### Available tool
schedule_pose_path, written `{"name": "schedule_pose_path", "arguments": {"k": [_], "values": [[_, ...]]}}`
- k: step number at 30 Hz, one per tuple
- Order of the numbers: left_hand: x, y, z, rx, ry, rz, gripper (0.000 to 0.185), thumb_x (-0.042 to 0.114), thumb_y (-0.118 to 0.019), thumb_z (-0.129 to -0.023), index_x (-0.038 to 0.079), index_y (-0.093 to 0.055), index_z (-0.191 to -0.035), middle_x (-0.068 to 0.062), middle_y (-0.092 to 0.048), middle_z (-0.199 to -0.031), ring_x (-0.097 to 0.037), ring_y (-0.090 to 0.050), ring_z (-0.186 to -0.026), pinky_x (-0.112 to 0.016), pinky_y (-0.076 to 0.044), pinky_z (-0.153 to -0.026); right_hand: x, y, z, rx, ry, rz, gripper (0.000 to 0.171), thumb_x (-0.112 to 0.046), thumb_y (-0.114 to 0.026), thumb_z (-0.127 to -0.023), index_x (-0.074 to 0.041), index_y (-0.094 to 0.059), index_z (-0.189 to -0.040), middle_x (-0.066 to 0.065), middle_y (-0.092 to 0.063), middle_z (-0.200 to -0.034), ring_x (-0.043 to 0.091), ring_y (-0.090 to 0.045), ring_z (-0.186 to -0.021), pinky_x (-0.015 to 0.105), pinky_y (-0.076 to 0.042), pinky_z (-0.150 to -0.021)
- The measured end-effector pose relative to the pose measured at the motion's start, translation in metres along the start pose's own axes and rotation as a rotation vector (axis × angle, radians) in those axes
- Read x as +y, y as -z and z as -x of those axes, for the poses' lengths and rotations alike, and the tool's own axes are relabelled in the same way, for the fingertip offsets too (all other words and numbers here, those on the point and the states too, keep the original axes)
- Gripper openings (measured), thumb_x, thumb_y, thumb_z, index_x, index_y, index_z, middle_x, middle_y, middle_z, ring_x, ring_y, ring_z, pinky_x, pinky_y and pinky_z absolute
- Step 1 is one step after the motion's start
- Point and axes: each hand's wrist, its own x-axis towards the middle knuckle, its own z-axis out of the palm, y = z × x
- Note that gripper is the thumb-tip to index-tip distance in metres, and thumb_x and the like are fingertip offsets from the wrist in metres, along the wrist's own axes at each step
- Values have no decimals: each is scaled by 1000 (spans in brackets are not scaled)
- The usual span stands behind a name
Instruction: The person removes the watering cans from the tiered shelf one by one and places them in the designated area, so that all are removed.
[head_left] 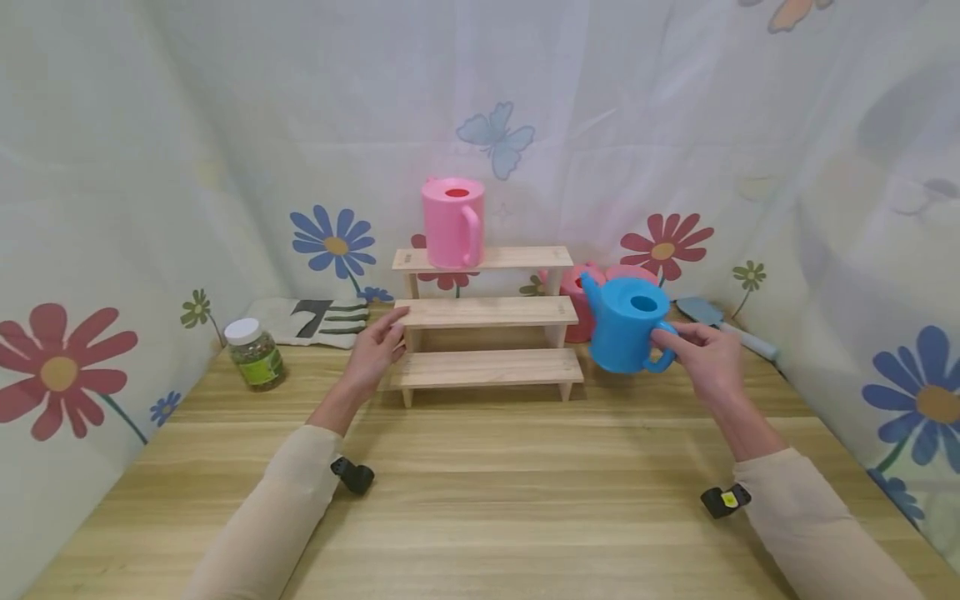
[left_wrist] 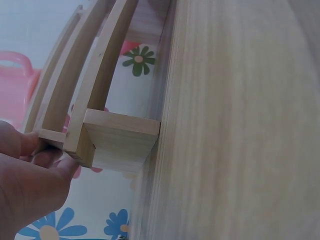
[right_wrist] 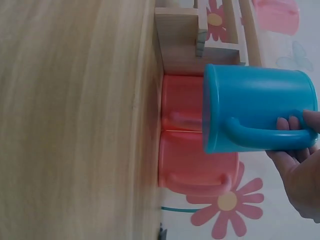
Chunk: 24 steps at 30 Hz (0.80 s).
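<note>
A blue watering can (head_left: 621,329) hangs upright above the table at the right, held by its handle in my right hand (head_left: 708,358). In the right wrist view, fingers curl round the upper part of that handle (right_wrist: 265,137). My left hand (head_left: 372,354) grips the left end of the middle step of a three-step wooden stand (head_left: 487,312), thumb above and fingers beneath in the left wrist view. On the top step, toward its left, stands a pink watering can (head_left: 442,229). Two more pinkish-red watering cans (right_wrist: 182,95) sit side by side on the table behind the blue one.
Left of the stand lie gardening gloves (head_left: 322,321) and a white-lidded jar (head_left: 257,357) with a green label. A trowel (head_left: 723,327) lies at the back right. Flower-printed curtain (head_left: 360,150) hangs round the wooden table (head_left: 510,492) at the back and sides.
</note>
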Motion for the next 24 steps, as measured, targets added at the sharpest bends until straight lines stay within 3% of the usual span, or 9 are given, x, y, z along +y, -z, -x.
{"name": "schedule_pose_path", "arguments": {"k": [6, 10, 14, 20, 24], "values": [[-2, 1, 0, 6, -1, -6, 38, 22, -44, -96, 20, -46, -134, -13, -37, -137, -25, -37, -123, -39, -38, -95, 8, -5, -2, -125, -53, -96, 53, -37, -71, -76, 0, -60, -112, 3, -67, -94, 15, -64, -88, 43, -42, -92], [-2, 2, -1, 0, -9, -9, 38, 22, -43, -96, 20, -45, -134, -11, -36, -138, -24, -36, -124, -39, -37, -96, 16, -5, -4, -160, -34, -163, 42, -30, -73, -77, -2, -64, -107, 6, -67, -92, 18, -64, -85, 38, -47, -86], [-1, 1, -1, -6, -14, -13, 38, 22, -43, -97, 20, -45, -135, -10, -35, -139, -24, -35, -124, -39, -38, -96, 18, -5, -5, -172, -68, -144, 41, -29, -73, -76, 0, -64, -105, 6, -67, -89, 18, -64, -84, 34, -49, -82], [-1, 1, 0, 3, -9, -10, 36, 22, -42, -97, 22, -47, -133, -8, -35, -139, -23, -36, -124, -38, -38, -96, 16, -7, -3, -221, -155, -34, 53, -36, -70, -78, 2, -57, -113, 11, -64, -101, 26, -58, -99, 43, -41, -93], [-1, 2, 1, 2, -9, -15, 36, 22, -42, -97, 22, -47, -133, -7, -35, -139, -22, -37, -124, -38, -38, -96, 25, -12, -8, -254, -149, -59, 48, -34, -71, -78, 0, -60, -111, 13, -62, -105, 28, -57, -99, 44, -43, -91]]}}
